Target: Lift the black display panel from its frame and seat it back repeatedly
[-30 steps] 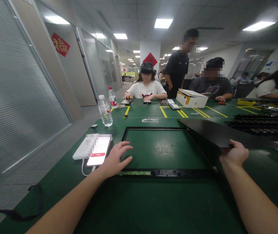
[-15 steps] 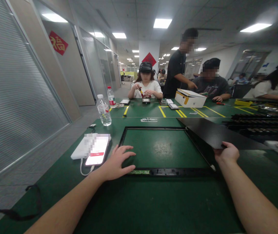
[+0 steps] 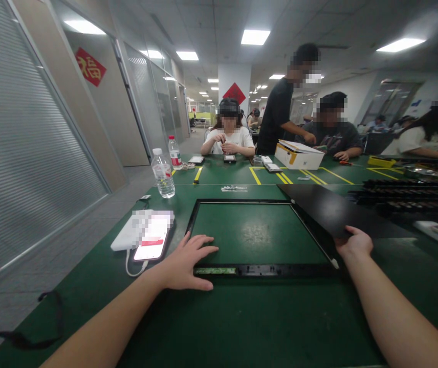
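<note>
A black rectangular frame [image 3: 280,270], like a monitor bezel, lies flat on the green table. A green circuit strip [image 3: 216,271] sits in its near left bar. My left hand [image 3: 188,261] is at the frame's near left corner, fingers spread, holding nothing; whether it touches the frame I cannot tell. My right hand [image 3: 355,243] grips the near edge of a thin dark panel [image 3: 328,204], thumb on top and fingers underneath. The panel is tilted over the frame's right side, hiding part of its right bar.
Left of the frame lie a lit phone [image 3: 150,245] and a white power bank [image 3: 125,236] with a cable. Water bottles [image 3: 163,176] stand behind. Black strips [image 3: 388,197] are stacked at the right. Across the table are a white box [image 3: 299,155] and several people [image 3: 228,138].
My left hand has shifted slightly down, its thumb moving below the near bar and uncovering more of the circuit strip. The right hand and panel have barely moved.
</note>
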`<state>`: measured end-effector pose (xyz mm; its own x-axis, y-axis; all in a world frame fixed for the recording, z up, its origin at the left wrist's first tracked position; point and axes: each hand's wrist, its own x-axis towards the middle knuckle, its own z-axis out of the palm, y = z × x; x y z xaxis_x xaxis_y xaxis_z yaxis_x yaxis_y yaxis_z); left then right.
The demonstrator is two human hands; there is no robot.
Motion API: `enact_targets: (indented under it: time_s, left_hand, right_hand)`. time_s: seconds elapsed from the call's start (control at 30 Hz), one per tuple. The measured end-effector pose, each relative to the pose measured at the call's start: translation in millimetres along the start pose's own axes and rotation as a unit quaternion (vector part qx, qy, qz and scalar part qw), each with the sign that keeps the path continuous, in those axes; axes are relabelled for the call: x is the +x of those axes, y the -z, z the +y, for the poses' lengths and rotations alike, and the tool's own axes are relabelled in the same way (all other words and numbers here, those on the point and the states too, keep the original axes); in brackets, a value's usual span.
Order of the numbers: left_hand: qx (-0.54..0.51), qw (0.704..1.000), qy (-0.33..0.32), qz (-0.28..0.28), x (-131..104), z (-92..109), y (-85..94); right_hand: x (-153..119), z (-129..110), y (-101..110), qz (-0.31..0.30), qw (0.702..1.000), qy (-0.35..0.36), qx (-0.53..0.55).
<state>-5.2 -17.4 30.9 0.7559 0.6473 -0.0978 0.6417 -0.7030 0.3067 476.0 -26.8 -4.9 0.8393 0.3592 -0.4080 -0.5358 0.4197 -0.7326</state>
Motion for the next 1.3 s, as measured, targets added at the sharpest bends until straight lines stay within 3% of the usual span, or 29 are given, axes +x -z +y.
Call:
enact_targets:
  time_s: [0.5, 0.97, 1.3]
  left_hand:
    - [-0.005, 1.000, 0.015, 0.018, 0, 2, -5.2]
    - [-0.012, 0.999, 0.045, -0.021, -3, 4, -0.1]
    - [-0.019, 0.999, 0.042, -0.015, -3, 5, 0.1]
  right_hand:
    - [-3, -2, 2, 0.029, 0.999, -0.007, -0.010]
    - [-2, -3, 0, 0.049, 0.999, -0.007, -0.016]
    - [-7, -5, -1, 0.011, 0.999, -0.028, -0.013]
